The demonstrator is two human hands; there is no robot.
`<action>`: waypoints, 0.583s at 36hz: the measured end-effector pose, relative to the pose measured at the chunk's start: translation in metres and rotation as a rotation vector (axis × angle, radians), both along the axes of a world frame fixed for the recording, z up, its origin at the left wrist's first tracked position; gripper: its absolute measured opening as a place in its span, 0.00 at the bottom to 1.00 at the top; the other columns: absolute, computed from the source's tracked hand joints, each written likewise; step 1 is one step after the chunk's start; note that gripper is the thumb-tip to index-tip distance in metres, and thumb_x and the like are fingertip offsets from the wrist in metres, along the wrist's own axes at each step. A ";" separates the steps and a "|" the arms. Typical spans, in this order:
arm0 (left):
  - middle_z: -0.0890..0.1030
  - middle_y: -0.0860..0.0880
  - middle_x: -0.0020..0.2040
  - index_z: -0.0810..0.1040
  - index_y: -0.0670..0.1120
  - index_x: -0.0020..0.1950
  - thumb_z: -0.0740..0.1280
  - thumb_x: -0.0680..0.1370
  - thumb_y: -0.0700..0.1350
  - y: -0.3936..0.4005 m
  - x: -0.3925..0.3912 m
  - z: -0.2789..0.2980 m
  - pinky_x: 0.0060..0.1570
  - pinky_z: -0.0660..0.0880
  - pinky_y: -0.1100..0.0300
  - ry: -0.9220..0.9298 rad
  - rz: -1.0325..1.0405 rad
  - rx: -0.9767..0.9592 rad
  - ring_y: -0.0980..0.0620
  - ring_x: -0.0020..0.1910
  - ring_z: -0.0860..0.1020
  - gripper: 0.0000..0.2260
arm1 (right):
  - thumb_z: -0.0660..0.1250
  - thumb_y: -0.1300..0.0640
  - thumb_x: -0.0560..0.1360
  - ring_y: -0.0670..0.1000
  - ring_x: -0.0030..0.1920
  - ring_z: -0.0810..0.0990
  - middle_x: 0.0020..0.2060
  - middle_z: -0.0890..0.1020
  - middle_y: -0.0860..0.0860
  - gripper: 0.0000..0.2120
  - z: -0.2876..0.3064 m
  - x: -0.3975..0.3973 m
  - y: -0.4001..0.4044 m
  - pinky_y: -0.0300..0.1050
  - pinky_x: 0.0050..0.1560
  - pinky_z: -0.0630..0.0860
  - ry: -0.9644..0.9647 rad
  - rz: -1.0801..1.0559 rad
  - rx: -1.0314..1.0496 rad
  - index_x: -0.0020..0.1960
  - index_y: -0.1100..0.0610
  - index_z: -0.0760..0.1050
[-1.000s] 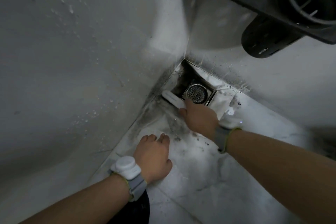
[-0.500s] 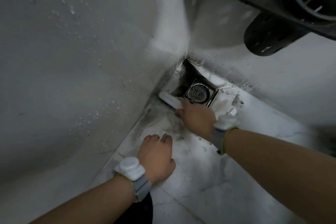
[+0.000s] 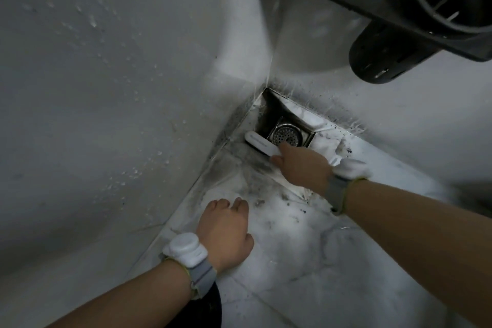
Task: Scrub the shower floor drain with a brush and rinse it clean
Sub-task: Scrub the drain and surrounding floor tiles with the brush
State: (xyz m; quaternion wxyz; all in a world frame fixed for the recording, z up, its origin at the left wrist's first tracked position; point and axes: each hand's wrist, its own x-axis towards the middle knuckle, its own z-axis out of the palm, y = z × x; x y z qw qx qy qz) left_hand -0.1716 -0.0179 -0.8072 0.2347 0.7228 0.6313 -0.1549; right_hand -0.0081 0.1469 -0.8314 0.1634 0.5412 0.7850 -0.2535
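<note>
Scrubbing looks midway in the head view: the right hand point(image 3: 303, 165) has its fingers curled round the white brush point(image 3: 262, 144), whose head sits just beside the round drain point(image 3: 288, 135). The left hand point(image 3: 225, 231) rests fingers-down on the floor point(image 3: 306, 261). Dark grime remains there; rinsing seems not begun.

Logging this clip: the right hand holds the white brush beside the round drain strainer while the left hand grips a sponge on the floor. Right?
Not quite. The head view shows the left hand holding nothing, resting on the floor.
</note>
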 end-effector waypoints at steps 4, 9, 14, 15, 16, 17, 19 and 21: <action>0.75 0.44 0.67 0.62 0.42 0.76 0.59 0.75 0.55 0.000 -0.002 -0.002 0.62 0.66 0.53 0.002 0.000 -0.007 0.44 0.60 0.73 0.31 | 0.53 0.40 0.82 0.53 0.44 0.79 0.49 0.79 0.51 0.19 0.009 0.048 -0.007 0.48 0.46 0.77 -0.029 -0.022 -0.093 0.66 0.50 0.66; 0.74 0.44 0.69 0.62 0.42 0.76 0.59 0.75 0.55 0.001 -0.004 -0.002 0.63 0.66 0.52 0.000 -0.017 -0.006 0.43 0.61 0.72 0.31 | 0.51 0.38 0.82 0.53 0.42 0.80 0.42 0.79 0.50 0.20 0.007 0.084 -0.016 0.53 0.48 0.79 -0.127 -0.026 -0.178 0.66 0.49 0.65; 0.74 0.44 0.68 0.62 0.42 0.76 0.59 0.75 0.55 0.002 -0.001 -0.002 0.63 0.65 0.51 0.021 -0.033 -0.003 0.43 0.61 0.72 0.31 | 0.51 0.39 0.82 0.53 0.46 0.78 0.53 0.78 0.55 0.22 0.010 0.031 0.008 0.51 0.50 0.78 -0.075 0.010 -0.152 0.66 0.54 0.66; 0.74 0.44 0.68 0.62 0.42 0.76 0.59 0.76 0.55 0.002 -0.001 -0.002 0.63 0.65 0.51 0.022 -0.030 -0.003 0.43 0.61 0.72 0.31 | 0.50 0.39 0.82 0.55 0.48 0.79 0.54 0.79 0.56 0.23 0.011 0.022 0.014 0.53 0.51 0.78 -0.102 0.030 -0.155 0.66 0.55 0.66; 0.74 0.44 0.69 0.61 0.42 0.76 0.59 0.76 0.55 0.002 -0.001 -0.002 0.63 0.65 0.51 0.022 -0.028 -0.005 0.43 0.62 0.72 0.32 | 0.50 0.38 0.82 0.56 0.49 0.79 0.54 0.79 0.56 0.23 0.010 0.018 0.018 0.54 0.51 0.78 -0.125 0.052 -0.158 0.66 0.55 0.65; 0.73 0.44 0.69 0.61 0.42 0.77 0.59 0.76 0.55 0.002 -0.001 -0.002 0.64 0.65 0.51 0.021 -0.026 -0.007 0.43 0.62 0.72 0.32 | 0.50 0.38 0.82 0.56 0.49 0.79 0.54 0.79 0.56 0.23 0.009 0.020 0.020 0.54 0.51 0.78 -0.132 0.066 -0.163 0.66 0.54 0.65; 0.73 0.44 0.70 0.60 0.42 0.77 0.59 0.76 0.55 0.000 -0.001 -0.001 0.64 0.65 0.51 0.015 -0.018 -0.008 0.43 0.62 0.72 0.32 | 0.51 0.39 0.82 0.55 0.49 0.79 0.55 0.78 0.54 0.22 0.012 0.034 0.016 0.54 0.52 0.78 -0.111 0.062 -0.169 0.66 0.53 0.65; 0.72 0.44 0.71 0.60 0.42 0.77 0.59 0.76 0.55 0.000 -0.001 -0.001 0.65 0.65 0.51 0.012 -0.018 -0.006 0.43 0.63 0.72 0.33 | 0.52 0.40 0.82 0.54 0.49 0.79 0.57 0.77 0.53 0.22 0.015 0.059 0.010 0.51 0.53 0.77 -0.094 0.050 -0.183 0.69 0.52 0.65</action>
